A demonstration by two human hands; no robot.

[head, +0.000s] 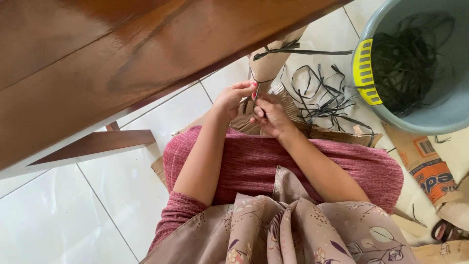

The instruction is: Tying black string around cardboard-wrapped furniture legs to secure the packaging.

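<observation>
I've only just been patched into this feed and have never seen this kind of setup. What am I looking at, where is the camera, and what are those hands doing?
There is no machine here: it is one picture from a camera worn on a person's head, looking down at their own lap and two bare hands. The person sits on a white tiled floor beside a wooden table, whose top fills the upper left.

The left hand and right hand meet in front of the knees, both pinching a thin black strip close against a brown cardboard piece.

More loose black strips lie on the floor just beyond. At upper right a grey bucket with a yellow handle grip holds a tangle of the same strips. Flattened cardboard lies at the right.
</observation>
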